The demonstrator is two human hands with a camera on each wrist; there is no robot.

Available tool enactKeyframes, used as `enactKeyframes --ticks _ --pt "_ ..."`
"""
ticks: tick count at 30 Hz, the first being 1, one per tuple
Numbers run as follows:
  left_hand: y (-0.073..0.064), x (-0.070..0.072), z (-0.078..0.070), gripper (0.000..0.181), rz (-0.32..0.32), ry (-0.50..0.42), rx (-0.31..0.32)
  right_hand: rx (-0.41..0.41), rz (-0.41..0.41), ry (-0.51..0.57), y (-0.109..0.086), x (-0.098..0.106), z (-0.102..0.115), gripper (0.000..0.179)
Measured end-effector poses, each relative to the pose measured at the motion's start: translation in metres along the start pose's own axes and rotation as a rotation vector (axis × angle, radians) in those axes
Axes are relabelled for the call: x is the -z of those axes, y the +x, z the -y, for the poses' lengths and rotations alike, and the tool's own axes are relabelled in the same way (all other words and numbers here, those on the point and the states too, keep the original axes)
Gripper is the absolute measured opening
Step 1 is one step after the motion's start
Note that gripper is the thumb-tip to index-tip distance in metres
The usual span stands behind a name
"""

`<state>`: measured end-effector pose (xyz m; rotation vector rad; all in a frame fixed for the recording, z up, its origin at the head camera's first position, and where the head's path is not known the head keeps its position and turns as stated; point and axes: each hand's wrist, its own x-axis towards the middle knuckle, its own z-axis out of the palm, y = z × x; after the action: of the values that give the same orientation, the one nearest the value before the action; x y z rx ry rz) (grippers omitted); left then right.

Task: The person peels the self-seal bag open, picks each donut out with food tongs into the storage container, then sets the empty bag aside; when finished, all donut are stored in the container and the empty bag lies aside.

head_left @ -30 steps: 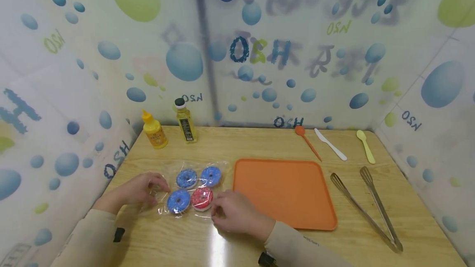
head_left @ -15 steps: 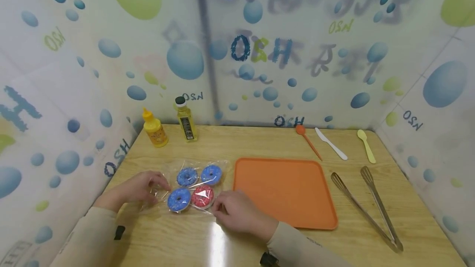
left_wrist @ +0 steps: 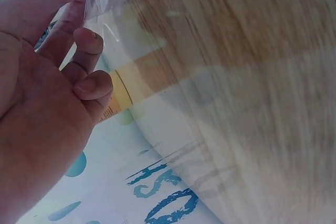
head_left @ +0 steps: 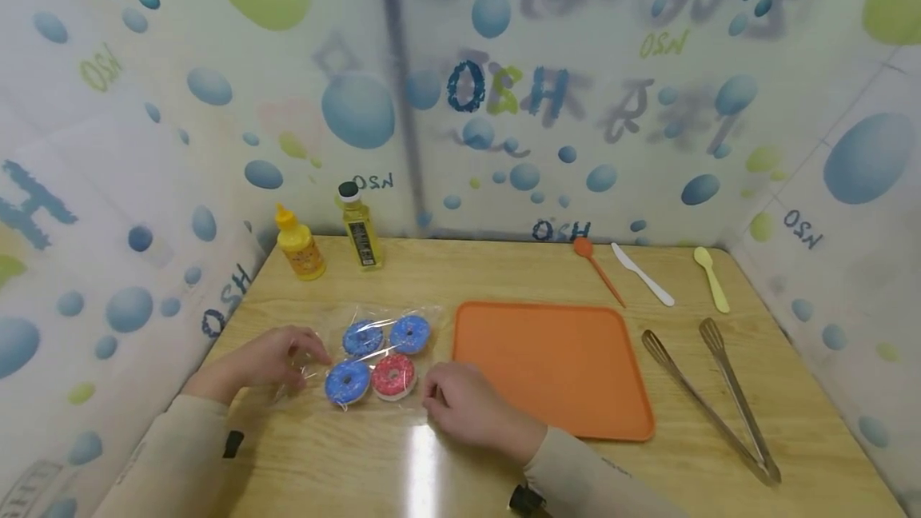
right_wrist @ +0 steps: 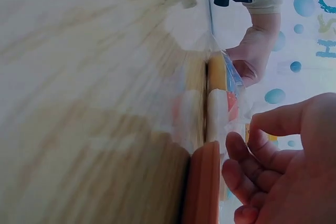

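So the clear bag [head_left: 372, 356] is lying flat on the wooden table [head_left: 345, 470], just left of the orange tray [head_left: 550, 366], and it's holding 3 blue doughnuts [head_left: 348, 381] and 1 red doughnut [head_left: 393, 376]. The plastic's so see-through that I'm struggling to trace its edges, glare aside. The hands are sitting apart, 1 at each end of it. The left hand [head_left: 277, 362] is curling loosely at the left end, but the left wrist view is cutting off its upper fingers right where they're meeting the film, so I honestly can't tell if it's gripping. The right hand [head_left: 471, 410] is pinching the filmy right end between thumb and forefinger, and from above its back is hiding that pinch plus a bit of the tray's left edge. In the right wrist view the doughnuts are showing edge-on, with the tray's rim blocking their lower part. A yellow squeeze bottle [head_left: 301, 253] and an oil bottle [head_left: 362, 238] are standing behind, their label print too small for me to read.
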<state>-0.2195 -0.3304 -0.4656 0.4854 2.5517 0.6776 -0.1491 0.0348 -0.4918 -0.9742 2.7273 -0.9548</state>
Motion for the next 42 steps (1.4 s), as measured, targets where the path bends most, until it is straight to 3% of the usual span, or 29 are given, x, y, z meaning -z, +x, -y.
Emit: enactKeyframes --ticks 14,20,27,36,42 --pt "0.0 0.0 -0.001 0.038 0.002 0.015 0.015 0.007 0.009 0.088 -0.002 0.01 -0.011 0.004" --pt "0.003 0.001 -0.001 0.039 0.008 0.022 0.039 0.083 -0.053 0.072 0.008 0.015 -0.014 0.024" --pt "0.003 0.0 -0.003 0.04 0.011 0.02 0.058 0.098 0.022 0.011 0.02 0.011 -0.009 0.031" --pt "0.004 0.001 -0.006 0.04 0.007 0.023 0.038 0.127 -0.001 -0.033 0.027 0.012 -0.007 0.014" --pt "0.0 0.001 -0.006 0.039 0.008 0.015 0.059 0.121 -0.021 -0.057 0.025 0.012 -0.008 0.009"
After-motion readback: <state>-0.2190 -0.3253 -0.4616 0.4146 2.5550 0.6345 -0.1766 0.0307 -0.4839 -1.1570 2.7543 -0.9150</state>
